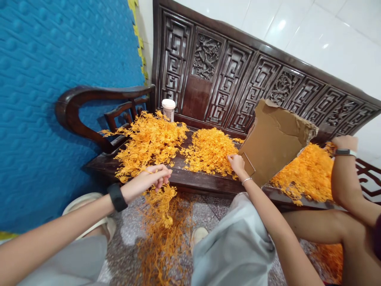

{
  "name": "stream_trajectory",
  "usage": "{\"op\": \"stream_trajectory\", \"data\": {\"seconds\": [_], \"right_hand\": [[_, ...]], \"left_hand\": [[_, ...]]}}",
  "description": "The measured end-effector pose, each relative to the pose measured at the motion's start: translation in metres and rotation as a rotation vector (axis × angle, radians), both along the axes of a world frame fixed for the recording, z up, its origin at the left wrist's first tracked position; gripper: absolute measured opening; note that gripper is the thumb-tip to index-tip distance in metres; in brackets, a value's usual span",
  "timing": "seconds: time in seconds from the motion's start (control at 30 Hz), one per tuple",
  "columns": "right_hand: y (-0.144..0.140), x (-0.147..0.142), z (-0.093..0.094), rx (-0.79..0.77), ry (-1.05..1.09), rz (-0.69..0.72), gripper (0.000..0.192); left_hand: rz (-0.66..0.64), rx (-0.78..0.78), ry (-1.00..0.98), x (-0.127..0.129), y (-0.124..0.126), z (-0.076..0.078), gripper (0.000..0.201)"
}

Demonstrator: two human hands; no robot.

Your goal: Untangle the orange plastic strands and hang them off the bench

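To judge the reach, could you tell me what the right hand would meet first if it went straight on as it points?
Most likely the middle heap of orange sprigs: the right hand already touches its near edge, with the cardboard sheet beside it.

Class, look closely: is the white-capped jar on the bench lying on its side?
No, the white-capped jar stands upright at the back of the bench.

Left hand (154, 176) grips a dangling orange sprig bunch (162, 206); right hand (236, 163) touches the middle orange pile (208, 149).

A home room used for handwork: a carved dark wooden bench (238, 75) stands on a speckled terrazzo floor (208, 210) against white wall tiles (312, 28), with blue padded wall panelling (59, 79) beside it.
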State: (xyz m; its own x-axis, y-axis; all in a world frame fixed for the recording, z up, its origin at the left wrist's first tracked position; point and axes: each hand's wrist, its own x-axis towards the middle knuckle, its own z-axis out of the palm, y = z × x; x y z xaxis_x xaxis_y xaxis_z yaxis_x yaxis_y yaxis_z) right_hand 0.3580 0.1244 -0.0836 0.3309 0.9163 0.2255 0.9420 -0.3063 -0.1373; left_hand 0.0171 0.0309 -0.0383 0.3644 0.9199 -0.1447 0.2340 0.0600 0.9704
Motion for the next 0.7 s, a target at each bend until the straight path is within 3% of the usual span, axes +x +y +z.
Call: {"op": "stream_trajectory", "data": {"seconds": [0.23,0.53,0.7], "right_hand": [[0.0025,0.0028,-0.0013,0.039,0.057,-0.019,0.023],[0.0027,-0.0003,-0.0017,0.064,0.08,-0.007,0.033],[0.0037,-0.0003,-0.002,0.048,0.089,-0.021,0.023]], "left_hand": [[-0.003,-0.017,-0.064,-0.0025,0.0001,0.0012,0.026],[-0.002,0.024,-0.078,-0.0043,-0.0001,0.0007,0.023],[0.002,-0.024,-0.115,-0.0016,0.001,0.001,0.028]]}}
